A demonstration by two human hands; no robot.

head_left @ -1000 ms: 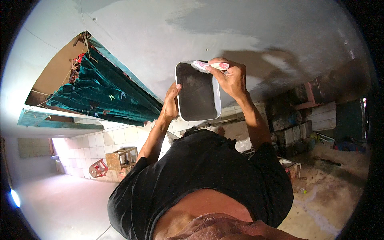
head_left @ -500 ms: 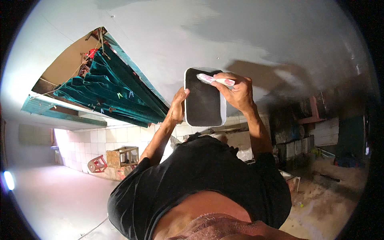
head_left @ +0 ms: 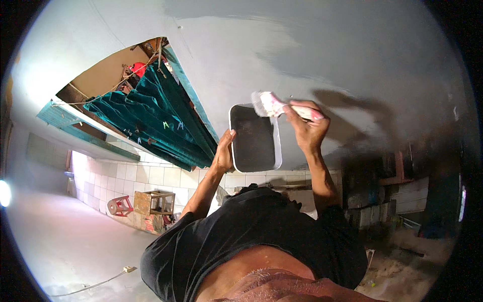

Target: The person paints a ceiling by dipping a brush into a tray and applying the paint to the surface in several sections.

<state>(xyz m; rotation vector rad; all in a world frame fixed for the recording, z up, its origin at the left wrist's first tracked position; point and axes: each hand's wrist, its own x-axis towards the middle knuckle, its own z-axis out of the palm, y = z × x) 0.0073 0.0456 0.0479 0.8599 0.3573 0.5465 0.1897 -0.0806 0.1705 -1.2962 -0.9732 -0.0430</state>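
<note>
My left hand (head_left: 223, 151) grips the left side of a rectangular container (head_left: 251, 141) with a white rim and dark interior. In my right hand (head_left: 308, 128) is a paintbrush (head_left: 271, 103) with a pink-marked pale handle and white bristles, held just above the container's top edge. Its bristles are slightly blurred. Beyond both hands is a broad grey surface (head_left: 282, 50) with darker, uneven patches and shadows of the hand and brush to the right.
A teal curtain (head_left: 146, 110) with clips and cords hangs in an opening at upper left. Below are white tiles (head_left: 156, 176), a wooden stand (head_left: 153, 204), a red stool (head_left: 121, 205) and a cable (head_left: 95, 284). Dark shelving and clutter (head_left: 382, 196) stand at the right.
The brush has risen out of the container to above its rim. Both hands and the container appear lower and further right in the picture, as does the curtained opening.
</note>
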